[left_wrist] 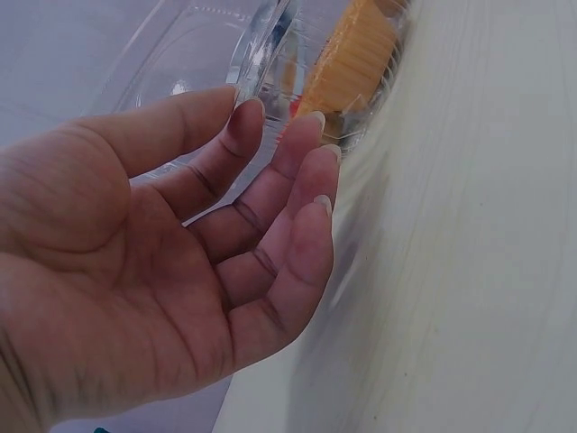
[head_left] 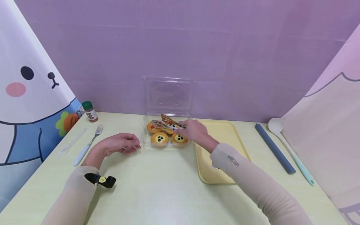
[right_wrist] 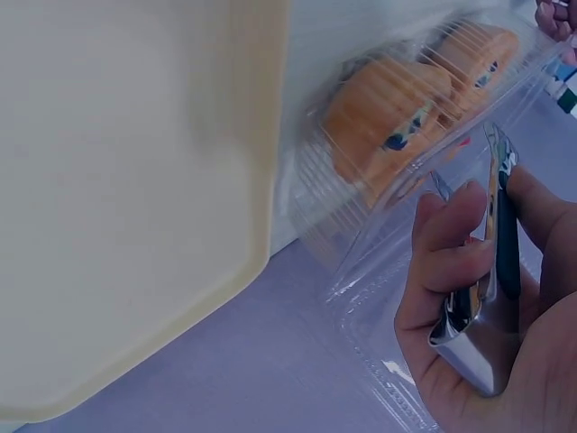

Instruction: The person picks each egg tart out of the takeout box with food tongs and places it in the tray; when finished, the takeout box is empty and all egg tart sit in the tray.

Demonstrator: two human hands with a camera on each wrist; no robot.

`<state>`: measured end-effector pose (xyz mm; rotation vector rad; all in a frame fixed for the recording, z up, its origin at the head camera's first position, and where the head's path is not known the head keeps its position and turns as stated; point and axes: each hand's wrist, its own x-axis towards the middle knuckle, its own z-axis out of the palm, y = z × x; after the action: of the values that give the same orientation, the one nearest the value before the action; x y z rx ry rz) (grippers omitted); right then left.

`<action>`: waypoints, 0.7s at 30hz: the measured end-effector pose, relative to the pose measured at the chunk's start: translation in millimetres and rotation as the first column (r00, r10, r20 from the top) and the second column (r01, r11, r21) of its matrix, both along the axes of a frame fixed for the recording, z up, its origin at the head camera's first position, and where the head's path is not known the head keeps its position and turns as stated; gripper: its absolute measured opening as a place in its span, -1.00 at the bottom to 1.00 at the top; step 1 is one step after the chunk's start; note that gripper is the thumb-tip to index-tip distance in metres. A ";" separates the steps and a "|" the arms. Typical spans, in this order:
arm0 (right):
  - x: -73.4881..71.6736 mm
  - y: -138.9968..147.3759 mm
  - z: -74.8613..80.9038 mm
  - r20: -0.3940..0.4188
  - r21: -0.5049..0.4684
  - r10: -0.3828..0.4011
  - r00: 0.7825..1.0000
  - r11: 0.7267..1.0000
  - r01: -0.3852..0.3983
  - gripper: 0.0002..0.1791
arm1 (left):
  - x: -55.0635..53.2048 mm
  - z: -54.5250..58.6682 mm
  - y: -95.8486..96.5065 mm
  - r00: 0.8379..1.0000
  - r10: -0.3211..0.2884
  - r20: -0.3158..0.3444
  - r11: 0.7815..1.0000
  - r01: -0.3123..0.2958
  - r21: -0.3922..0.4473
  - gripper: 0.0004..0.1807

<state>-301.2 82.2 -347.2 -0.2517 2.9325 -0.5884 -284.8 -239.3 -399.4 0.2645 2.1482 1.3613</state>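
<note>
A clear plastic clamshell box holds several egg tarts, its lid raised at the back. My right hand reaches over the box's right side and grips metal tongs. The tong tips spread over the rear tarts and partly hide them. Two front tarts, a left one and a right one, carry dark dots on yellow filling. At the box's left edge, my left hand has loosely bent fingers and holds nothing; its fingertips are close to the plastic wall.
Right of the box lies a yellow tray, partly under my right forearm. Farther right are a dark blue bar and a ladle. On the left are a fork, a clear plastic utensil and a green-capped jar.
</note>
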 end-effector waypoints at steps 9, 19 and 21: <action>0.7 -6.8 3.2 0.017 0.013 0.012 1.000 1.000 -0.012 -0.36 | -0.9 -0.7 -0.3 1.000 -0.002 -0.003 1.000 0.002 0.002 -0.61; -1.3 -8.7 5.3 0.037 0.058 0.015 0.999 0.998 -0.017 -0.35 | -0.3 0.0 -0.4 1.000 -0.003 -0.008 1.000 0.003 0.009 -0.64; -1.8 -10.2 7.2 0.036 0.074 0.020 0.999 0.997 -0.023 -0.35 | -0.2 0.0 -0.5 1.000 -0.004 -0.008 1.000 0.005 0.011 -0.64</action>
<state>-303.0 72.0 -340.1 -0.2608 2.9062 -0.4751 -285.0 -239.8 -399.4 0.2796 2.1461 1.3723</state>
